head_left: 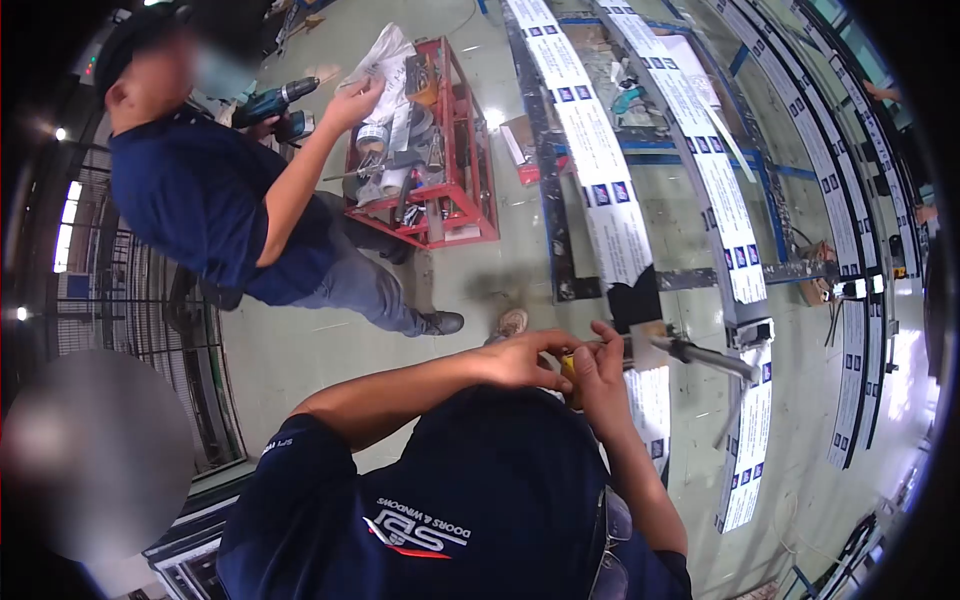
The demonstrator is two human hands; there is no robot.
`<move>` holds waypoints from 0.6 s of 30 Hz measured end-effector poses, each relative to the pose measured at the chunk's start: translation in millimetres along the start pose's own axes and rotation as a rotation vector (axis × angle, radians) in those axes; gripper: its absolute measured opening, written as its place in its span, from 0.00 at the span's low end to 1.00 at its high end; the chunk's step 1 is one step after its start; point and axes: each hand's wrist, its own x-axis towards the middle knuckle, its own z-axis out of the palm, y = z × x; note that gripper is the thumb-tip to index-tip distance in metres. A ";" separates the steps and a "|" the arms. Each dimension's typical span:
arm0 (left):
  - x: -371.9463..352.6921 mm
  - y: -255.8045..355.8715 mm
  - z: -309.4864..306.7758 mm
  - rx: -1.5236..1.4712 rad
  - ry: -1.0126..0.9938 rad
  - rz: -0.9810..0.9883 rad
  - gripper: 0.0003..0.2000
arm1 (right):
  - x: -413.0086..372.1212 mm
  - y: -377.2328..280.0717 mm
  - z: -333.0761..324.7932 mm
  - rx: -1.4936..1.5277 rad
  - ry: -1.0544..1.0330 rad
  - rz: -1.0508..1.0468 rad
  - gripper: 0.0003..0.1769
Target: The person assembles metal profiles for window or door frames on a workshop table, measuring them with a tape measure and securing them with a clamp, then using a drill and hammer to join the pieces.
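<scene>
My left hand (530, 359) is bent inward in front of my chest, its fingers curled against a small yellow object (570, 368). My right hand (604, 378) closes on the same object from the other side, its thumb upright. Fingers cover most of it, so its exact kind cannot be made out. Just beyond my right hand is a long profile with white printed film (610, 215), a black piece (635, 298) lying across it. A metal bar clamp (705, 358) sits beside that hand, reaching across toward a second filmed profile (735, 225).
On the left a co-worker (210, 200) stands holding a cordless drill (275, 103) and a white sheet. A red tool cart (465, 190) full of tools is beside that person. More filmed profiles (820, 150) run along the right, over a blue-framed stand (770, 200).
</scene>
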 end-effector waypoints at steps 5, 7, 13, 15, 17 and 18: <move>-17.7 -38.7 -68.2 -0.383 0.061 0.117 0.22 | 54.7 -12.9 73.0 -0.135 0.066 0.016 0.37; -38.2 -35.9 -95.0 -0.611 0.183 -0.014 0.17 | 66.5 -28.5 95.7 -0.040 -0.015 0.107 0.36; -90.9 -95.3 -143.7 -1.027 0.631 0.052 0.17 | 117.8 -18.3 134.1 -0.273 -0.073 0.093 0.22; -105.8 -98.3 -148.2 -1.072 0.689 0.088 0.15 | 155.5 6.4 144.6 -0.242 -0.077 0.104 0.23; -127.3 -117.4 -151.0 -1.090 0.746 0.167 0.12 | 198.8 36.9 165.6 -0.208 -0.098 0.138 0.23; -140.5 -121.9 -153.5 -1.026 0.757 0.087 0.09 | 225.2 52.3 181.8 -0.209 -0.116 0.169 0.24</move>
